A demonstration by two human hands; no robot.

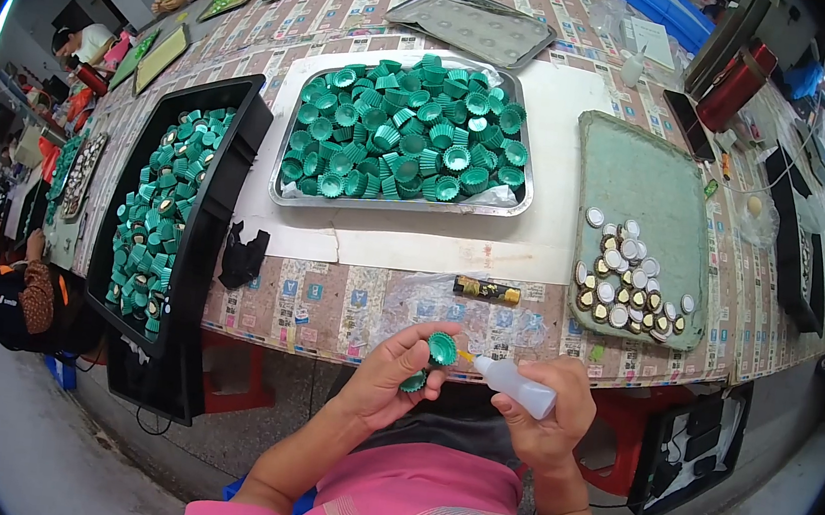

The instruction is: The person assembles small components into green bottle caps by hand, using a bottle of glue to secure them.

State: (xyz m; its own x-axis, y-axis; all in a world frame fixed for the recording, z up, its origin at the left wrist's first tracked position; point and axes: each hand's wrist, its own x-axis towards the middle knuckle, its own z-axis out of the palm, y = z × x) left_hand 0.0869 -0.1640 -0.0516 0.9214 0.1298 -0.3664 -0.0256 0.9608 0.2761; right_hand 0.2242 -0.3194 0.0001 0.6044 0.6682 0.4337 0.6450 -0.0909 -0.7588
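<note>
My left hand (386, 375) is closed on two small green fluted cups. The upper green cup (442, 349) faces up with its hollow open, pinched at the fingertips; a second cup (413, 382) is tucked lower against the fingers. My right hand (560, 406) grips a translucent white squeeze bottle (522, 389), tilted so its yellowish nozzle (466, 355) points left at the upper cup's rim. Whether the tip touches the cup I cannot tell. Beyond the hands stands a metal tray (398, 206) heaped with similar green cups.
A black crate (235, 143) at left holds cups, some with discs inside. At right, a pale green tray (644, 161) carries round white-and-gold discs (623, 278). A battery-like cylinder (487, 289), black cloth (244, 256) and red flask (737, 88) lie or stand around. Other people sit far left.
</note>
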